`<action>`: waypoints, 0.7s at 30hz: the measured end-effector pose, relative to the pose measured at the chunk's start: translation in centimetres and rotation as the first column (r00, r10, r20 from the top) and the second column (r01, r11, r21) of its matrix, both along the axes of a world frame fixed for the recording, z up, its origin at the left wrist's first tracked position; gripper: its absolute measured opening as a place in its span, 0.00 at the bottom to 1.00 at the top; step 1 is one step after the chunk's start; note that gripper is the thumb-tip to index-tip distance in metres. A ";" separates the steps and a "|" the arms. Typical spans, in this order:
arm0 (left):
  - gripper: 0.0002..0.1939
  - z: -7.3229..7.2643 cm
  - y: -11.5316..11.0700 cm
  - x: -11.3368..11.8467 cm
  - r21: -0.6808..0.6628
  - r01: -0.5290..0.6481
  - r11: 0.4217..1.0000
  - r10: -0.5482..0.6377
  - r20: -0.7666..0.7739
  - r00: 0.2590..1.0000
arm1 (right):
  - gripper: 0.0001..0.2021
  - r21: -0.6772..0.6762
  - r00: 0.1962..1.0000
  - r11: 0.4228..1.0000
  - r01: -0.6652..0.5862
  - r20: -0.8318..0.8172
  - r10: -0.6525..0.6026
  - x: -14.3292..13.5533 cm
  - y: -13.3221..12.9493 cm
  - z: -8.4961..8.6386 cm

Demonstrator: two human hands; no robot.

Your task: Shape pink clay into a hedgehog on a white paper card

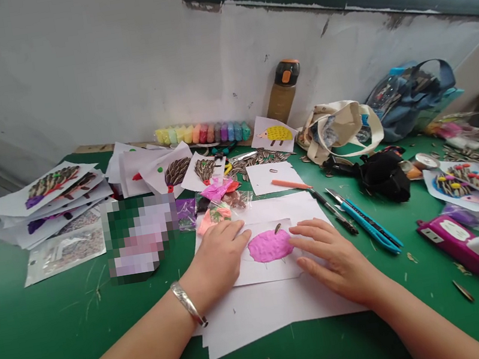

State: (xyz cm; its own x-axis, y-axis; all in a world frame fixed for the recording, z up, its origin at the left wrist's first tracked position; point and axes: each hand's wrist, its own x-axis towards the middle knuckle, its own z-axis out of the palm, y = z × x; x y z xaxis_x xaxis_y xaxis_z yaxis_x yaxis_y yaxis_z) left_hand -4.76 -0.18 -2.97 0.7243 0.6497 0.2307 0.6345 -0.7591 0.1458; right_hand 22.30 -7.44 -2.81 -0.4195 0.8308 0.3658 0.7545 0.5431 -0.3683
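In front of me a small white sheet (263,274) bears a flattened, bumpy oval of pink modelling clay (271,247). One sunflower seed (278,228) sits at the clay's upper edge, and thin drawn lines show below it. My left hand (219,255), a silver bangle on its wrist, rests over the sheet's left side with fingers together, slightly bent and laid down. At the clay's right side my right hand (333,252) is open with fingers apart. Its fingertips are close to the clay; I cannot tell whether they touch. Larger white paper (247,315) lies underneath.
Behind are bagged clay (216,189), loose sunflower seeds (263,158) and a bottle (283,92). An orange stick (291,184), a black pen (334,213) and a blue utility knife (370,222) lie right. A magenta device (459,245) stands farther right; stacked pictures (50,203) lie left.
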 end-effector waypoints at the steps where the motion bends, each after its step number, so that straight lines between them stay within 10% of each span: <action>1: 0.22 0.0 0.0 0.0 -0.004 -0.002 1.000 0.002 -0.001 1.000 | 0.15 -0.001 1.000 1.000 -0.013 0.018 0.013 -0.1 0.0 0.1; 21: 0.20 -0.3 0.2 -0.1 0.001 0.000 1.000 0.000 0.012 1.000 | 0.13 -0.011 0.996 0.999 -0.042 0.077 0.042 -0.3 0.0 0.0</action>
State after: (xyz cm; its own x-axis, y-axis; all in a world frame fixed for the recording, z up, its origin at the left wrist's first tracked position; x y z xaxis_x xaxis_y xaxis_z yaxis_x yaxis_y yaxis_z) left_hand -4.86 -0.01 -3.24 0.7217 0.6495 0.2394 0.6327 -0.7592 0.1526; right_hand 21.99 -7.45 -2.77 -0.4806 0.8150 0.3238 0.7574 0.5718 -0.3152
